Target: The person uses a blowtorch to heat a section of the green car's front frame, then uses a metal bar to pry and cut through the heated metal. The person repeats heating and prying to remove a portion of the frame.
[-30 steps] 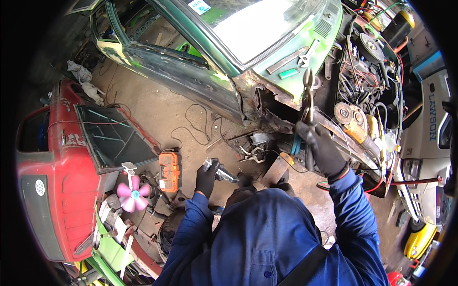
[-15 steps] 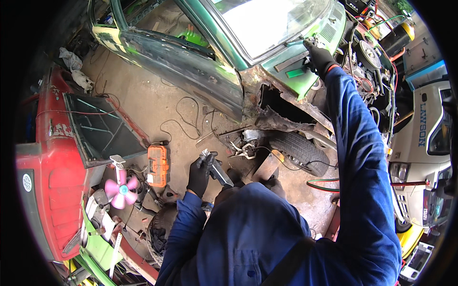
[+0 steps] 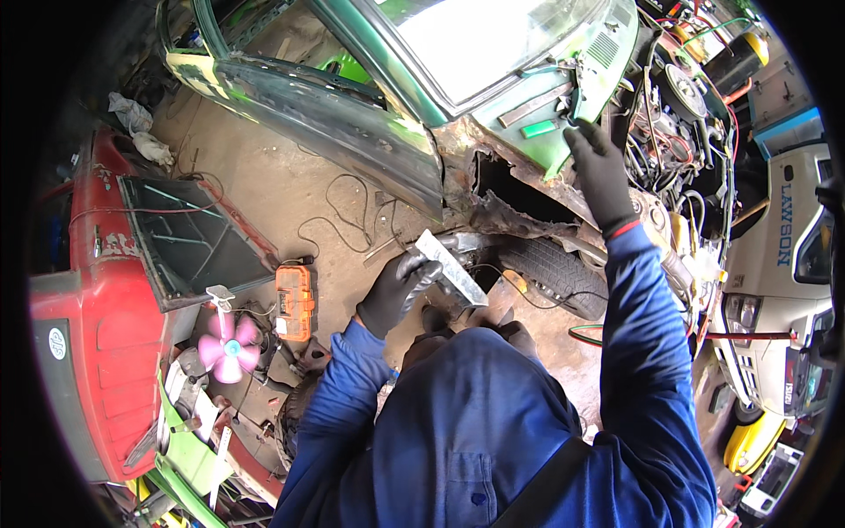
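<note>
My left hand (image 3: 396, 292), in a dark glove, is closed on a bent strip of grey sheet metal (image 3: 451, 269), held out in front of my body. My gloved right hand (image 3: 604, 172) is over the edge of the green car's front wing, its fingers apart, with nothing visible in them. Just beyond its fingertips, a dark teal hand tool with spread handles (image 3: 576, 95) lies on the green panel; its kind is unclear. Beside that tool rest a bright green block (image 3: 540, 129) and a flat grey-brown strip (image 3: 534, 105).
A rusted, torn opening (image 3: 528, 192) gapes in the car's side above a tyre (image 3: 554, 275). Cable (image 3: 348, 211) snakes over the floor. Left are a red vehicle body (image 3: 123, 352), an orange case (image 3: 294, 302) and a pink fan (image 3: 229, 348). The engine bay (image 3: 682, 123) is exposed at right.
My right hand has drawn back toward me from the teal tool, leaving it on the panel. The left hand has moved right and forward, turning the metal strip so its face shows.
</note>
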`<state>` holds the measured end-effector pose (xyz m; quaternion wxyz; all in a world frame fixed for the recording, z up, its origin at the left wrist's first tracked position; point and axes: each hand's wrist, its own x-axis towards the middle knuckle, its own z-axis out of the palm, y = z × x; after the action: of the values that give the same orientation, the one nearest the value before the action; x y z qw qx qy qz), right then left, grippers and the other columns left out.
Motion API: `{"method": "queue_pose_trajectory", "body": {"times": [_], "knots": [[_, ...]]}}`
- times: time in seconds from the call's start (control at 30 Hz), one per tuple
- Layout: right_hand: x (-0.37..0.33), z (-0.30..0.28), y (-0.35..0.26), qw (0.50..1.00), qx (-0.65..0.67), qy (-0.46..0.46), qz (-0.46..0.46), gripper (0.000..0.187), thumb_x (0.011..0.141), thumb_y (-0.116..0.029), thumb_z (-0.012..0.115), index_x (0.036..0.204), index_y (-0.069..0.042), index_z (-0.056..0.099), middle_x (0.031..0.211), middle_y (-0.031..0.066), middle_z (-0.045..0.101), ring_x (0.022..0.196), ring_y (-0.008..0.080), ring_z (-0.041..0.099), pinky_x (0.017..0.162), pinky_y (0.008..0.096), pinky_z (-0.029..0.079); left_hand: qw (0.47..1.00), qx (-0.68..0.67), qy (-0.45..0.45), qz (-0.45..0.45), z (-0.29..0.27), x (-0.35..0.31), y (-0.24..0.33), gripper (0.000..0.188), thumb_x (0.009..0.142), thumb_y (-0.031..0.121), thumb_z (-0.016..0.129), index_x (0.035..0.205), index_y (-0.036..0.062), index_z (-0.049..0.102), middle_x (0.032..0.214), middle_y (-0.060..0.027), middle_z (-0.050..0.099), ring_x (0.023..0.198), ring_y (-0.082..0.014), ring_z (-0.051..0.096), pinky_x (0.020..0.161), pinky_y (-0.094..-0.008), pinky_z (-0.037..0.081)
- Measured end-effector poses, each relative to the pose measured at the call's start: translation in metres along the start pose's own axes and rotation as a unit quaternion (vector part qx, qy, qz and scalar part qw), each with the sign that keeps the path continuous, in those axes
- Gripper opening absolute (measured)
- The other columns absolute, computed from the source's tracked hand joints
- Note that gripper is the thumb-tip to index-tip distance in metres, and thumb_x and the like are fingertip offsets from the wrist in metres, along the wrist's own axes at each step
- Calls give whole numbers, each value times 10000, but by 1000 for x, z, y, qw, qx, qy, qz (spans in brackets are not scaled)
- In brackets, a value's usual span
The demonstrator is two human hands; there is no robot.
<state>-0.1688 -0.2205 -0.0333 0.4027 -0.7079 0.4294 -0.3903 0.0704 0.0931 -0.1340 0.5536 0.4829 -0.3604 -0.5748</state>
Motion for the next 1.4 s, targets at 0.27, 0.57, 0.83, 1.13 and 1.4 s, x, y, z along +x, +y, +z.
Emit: {"method": "queue_pose_trajectory", "body": {"times": [0.27, 0.57, 0.83, 1.13, 1.4], "knots": [[-157, -62, -24, 971, 67, -198, 120, 485, 1060, -254, 694, 1439, 35, 605, 1259, 152, 730, 1176, 203, 690, 1039, 348, 534, 998, -27, 53, 31, 73, 103, 70, 411, 1075, 266, 706, 1361, -30, 684, 1132, -18, 741, 1024, -97, 657, 934, -279, 518], [-185, -198, -1, 992, 26, -42, 120, 470, 1037, -184, 689, 1454, 14, 602, 1226, 170, 737, 1149, 208, 710, 1007, 364, 552, 666, 696, 145, 226, 126, 277, 153, 477, 1002, 272, 677, 1451, 116, 642, 1273, -190, 707, 1153, -401, 669, 987, -505, 529], [-195, -329, 62, 967, -107, 221, 70, 420, 1065, -172, 684, 1435, 17, 620, 1279, 158, 710, 1151, 215, 698, 990, 351, 559, 506, 831, 113, 201, 127, 335, 137, 529, 941, 311, 757, 1444, 188, 647, 1454, -89, 636, 1271, -322, 627, 1057, -520, 493], [-221, -416, 180, 854, -452, 188, 173, 516, 968, -294, 762, 1386, -11, 655, 1226, 242, 701, 1102, 390, 685, 974, 478, 538, 505, 816, 152, 235, 125, 310, 128, 641, 934, 351, 777, 1509, 136, 593, 1544, -165, 587, 1356, -374, 595, 1129, -531, 455], [-227, -401, 213, 894, -341, 154, 247, 763, 971, -300, 779, 1591, 3, 453, 1453, 292, 619, 1298, 427, 630, 1087, 481, 500, 526, 783, 145, 299, 134, 283, 117, 529, 910, 272, 783, 1398, 115, 651, 1385, -133, 666, 1278, -338, 613, 1066, -512, 486]]}}
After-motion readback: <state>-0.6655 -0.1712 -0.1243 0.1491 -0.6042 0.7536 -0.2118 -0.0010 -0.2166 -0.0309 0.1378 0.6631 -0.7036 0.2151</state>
